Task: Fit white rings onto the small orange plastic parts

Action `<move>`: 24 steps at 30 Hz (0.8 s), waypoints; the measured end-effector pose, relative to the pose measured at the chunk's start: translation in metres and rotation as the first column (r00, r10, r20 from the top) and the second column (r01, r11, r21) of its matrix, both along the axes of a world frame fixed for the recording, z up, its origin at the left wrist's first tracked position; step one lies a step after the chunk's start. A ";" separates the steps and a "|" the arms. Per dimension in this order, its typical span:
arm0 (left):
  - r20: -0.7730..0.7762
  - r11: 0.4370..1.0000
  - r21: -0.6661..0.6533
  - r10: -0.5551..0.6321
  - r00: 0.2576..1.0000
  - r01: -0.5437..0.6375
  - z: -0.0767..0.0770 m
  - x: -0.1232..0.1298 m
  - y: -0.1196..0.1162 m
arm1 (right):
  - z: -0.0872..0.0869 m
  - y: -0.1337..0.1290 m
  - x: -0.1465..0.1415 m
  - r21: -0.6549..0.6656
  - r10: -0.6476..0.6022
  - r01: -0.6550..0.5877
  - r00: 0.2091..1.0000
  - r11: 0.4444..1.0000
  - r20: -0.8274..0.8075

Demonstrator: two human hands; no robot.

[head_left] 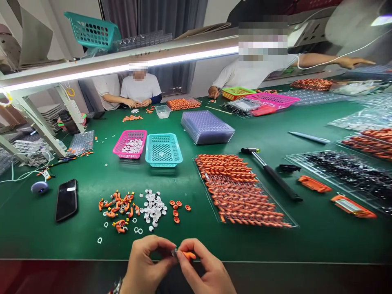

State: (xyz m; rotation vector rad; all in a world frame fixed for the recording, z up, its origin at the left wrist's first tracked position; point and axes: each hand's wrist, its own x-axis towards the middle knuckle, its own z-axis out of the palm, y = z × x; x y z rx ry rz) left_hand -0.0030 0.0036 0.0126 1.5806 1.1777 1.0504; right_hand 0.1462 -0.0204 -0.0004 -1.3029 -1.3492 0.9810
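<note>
At the table's front edge, my left hand point(150, 261) pinches a small round whitish piece point(174, 252) between thumb and fingertips. My right hand point(203, 263) grips a small orange plastic part point(189, 255), its end meeting the whitish piece. The fingertips cover the joint between the two. Just beyond my hands lie a heap of white round caps point(154, 207), several orange round caps point(175, 213) and a pile of orange parts with yellow ends point(119, 206). White rings point(138, 230) are scattered near that pile.
A tray of orange parts point(239, 192) lies right of centre, beside a black-handled hammer point(281, 181). A phone point(66, 200) rests at left. Behind are a pink basket point(117, 152), a blue basket point(164, 162) and stacked clear trays point(208, 127). Other people sit across the table point(92, 253).
</note>
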 end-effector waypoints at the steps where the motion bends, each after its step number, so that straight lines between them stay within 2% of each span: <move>1: -0.001 1.000 0.001 0.002 1.000 -0.002 0.000 0.000 0.000 | 0.000 0.000 0.000 -0.003 0.001 -0.001 1.000 1.000 -0.003; 16: -0.009 1.000 0.004 0.001 1.000 -0.001 0.000 -0.001 0.000 | 0.000 0.000 -0.003 0.018 -0.012 0.011 1.000 1.000 0.013; 19: 0.028 1.000 0.015 0.000 1.000 0.000 -0.002 -0.001 -0.002 | -0.003 -0.001 -0.003 0.027 -0.010 0.010 1.000 1.000 0.009; 21: 0.046 0.998 0.055 -0.005 0.999 0.003 -0.003 -0.001 -0.003 | -0.004 -0.001 -0.003 0.028 -0.002 0.002 1.000 1.000 0.002; 24: -0.029 0.973 0.231 0.020 0.999 -0.013 -0.002 -0.002 -0.004 | -0.006 -0.001 -0.002 0.024 0.020 -0.019 0.999 1.000 -0.027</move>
